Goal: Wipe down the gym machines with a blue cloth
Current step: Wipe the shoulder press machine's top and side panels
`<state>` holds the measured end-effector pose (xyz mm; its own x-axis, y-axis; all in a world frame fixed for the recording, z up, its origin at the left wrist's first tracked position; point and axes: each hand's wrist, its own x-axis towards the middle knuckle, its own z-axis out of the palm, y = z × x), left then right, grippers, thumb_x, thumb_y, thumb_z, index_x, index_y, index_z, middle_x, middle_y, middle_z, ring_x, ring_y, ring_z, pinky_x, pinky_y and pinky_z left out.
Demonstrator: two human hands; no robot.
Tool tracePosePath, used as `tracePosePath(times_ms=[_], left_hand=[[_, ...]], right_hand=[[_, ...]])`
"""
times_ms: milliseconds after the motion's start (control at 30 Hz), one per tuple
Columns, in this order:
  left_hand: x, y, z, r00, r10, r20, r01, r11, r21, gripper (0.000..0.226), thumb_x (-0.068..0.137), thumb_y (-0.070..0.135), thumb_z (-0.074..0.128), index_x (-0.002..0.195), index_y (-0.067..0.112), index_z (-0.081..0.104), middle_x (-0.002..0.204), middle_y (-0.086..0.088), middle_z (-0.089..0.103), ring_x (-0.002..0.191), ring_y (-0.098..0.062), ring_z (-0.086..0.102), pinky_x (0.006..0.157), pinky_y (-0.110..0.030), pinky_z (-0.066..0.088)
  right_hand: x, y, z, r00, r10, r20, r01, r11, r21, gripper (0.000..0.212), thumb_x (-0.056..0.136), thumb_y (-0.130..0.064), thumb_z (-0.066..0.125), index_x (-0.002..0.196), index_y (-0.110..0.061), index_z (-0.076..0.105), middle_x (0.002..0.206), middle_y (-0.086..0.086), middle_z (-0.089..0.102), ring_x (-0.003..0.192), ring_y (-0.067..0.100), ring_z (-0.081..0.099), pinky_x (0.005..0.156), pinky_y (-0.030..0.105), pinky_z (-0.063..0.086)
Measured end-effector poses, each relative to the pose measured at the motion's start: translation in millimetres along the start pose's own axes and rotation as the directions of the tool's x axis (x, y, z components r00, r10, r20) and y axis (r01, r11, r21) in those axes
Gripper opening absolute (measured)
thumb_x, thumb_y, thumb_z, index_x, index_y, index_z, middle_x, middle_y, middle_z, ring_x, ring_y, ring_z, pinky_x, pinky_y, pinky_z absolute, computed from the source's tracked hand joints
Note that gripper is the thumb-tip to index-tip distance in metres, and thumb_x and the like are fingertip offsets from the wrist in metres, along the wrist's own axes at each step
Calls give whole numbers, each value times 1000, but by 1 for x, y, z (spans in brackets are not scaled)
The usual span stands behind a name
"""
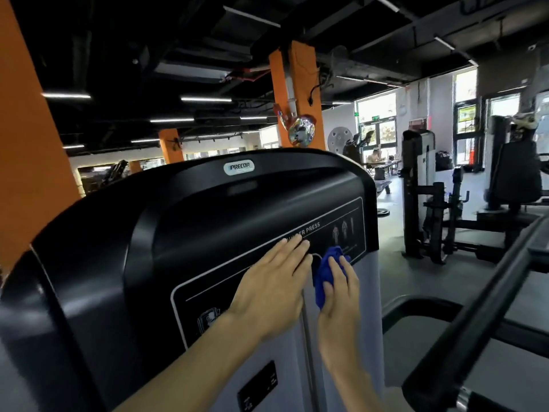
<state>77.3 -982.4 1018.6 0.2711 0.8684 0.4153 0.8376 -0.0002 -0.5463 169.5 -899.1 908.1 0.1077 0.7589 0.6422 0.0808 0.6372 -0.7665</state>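
Lower centre: right hand (338, 295) grips blue cloth (325, 270) against machine panel (243, 233); left hand (273, 286) flat, open; wiping step; next likely sweeps sideways.

place: commercial gym, pretty obvious | giveaway: Precor-badged weight machine (237, 209) up front with a "press" exercise placard (341, 233) | right of it: more black strength machines (439, 203) on grey floor | behind it: orange pillars (297, 93), black open ceiling with strip lights (205, 99), big windows (377, 120)
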Motion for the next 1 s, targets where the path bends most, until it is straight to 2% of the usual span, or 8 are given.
tracePosePath(times_ms=[133,167,300,367,467,567,733,1000], left_hand=[[-15,-7,-15,999,-36,19,36,999,-34,67,103,33,24,164,9,14,173,-11,0,161,-24,-6,128,-40,-9],[-19,-8,-19,998,-58,23,59,997,-49,66,104,33,30,164,9,17,173,-12,3,161,-24,-3,129,-40,-6],[-34,-15,-39,993,-115,-1,115,993,-26,65,88,31,67,147,7,56,160,-15,45,153,-28,35,125,-43,27],[-46,-16,-49,988,-153,-18,153,988,-19,64,87,29,69,146,7,58,159,-15,46,153,-28,34,125,-44,25],[-66,-16,-62,976,-206,-66,207,978,10,58,93,29,54,147,6,57,160,-16,44,155,-29,31,127,-44,21],[-93,-14,-72,962,-255,-97,259,966,27,59,95,30,41,146,6,57,160,-16,44,155,-29,30,127,-44,21],[-139,-20,-85,954,-275,-120,277,961,-2,57,96,23,54,151,5,51,165,-15,36,160,-28,18,130,-44,19],[-232,-70,-104,943,-270,-196,279,960,20,62,93,21,59,152,4,49,166,-17,33,160,-29,17,129,-43,16]], right_hand=[[9,-23,-15,997,-20,68,20,1000,-5,46,108,-8,39,151,-22,42,162,-4,33,145,4,34,109,0,22],[11,-32,-19,995,-32,100,32,999,-1,45,109,-12,37,151,-27,40,162,-5,32,147,5,33,110,1,22],[19,-68,-32,974,-114,194,105,993,57,41,111,-15,36,148,-33,37,163,-4,32,146,-2,29,110,1,21],[22,-84,-38,956,-177,233,164,984,72,42,111,-17,36,151,-27,41,163,-4,32,147,-3,29,113,4,22],[22,-103,-41,921,-264,287,242,964,111,42,110,-17,37,152,-20,45,162,-6,32,148,1,30,117,10,24],[18,-121,-43,888,-328,323,286,943,170,42,110,-12,39,151,-17,46,161,-6,33,146,-5,30,113,6,24],[1,-159,-39,828,-438,349,391,898,200,42,109,-9,39,150,-9,48,160,1,36,146,1,32,114,7,23],[-48,-234,-5,718,-571,398,549,816,180,43,107,-5,42,149,-5,50,161,5,34,151,12,30,122,18,23]])
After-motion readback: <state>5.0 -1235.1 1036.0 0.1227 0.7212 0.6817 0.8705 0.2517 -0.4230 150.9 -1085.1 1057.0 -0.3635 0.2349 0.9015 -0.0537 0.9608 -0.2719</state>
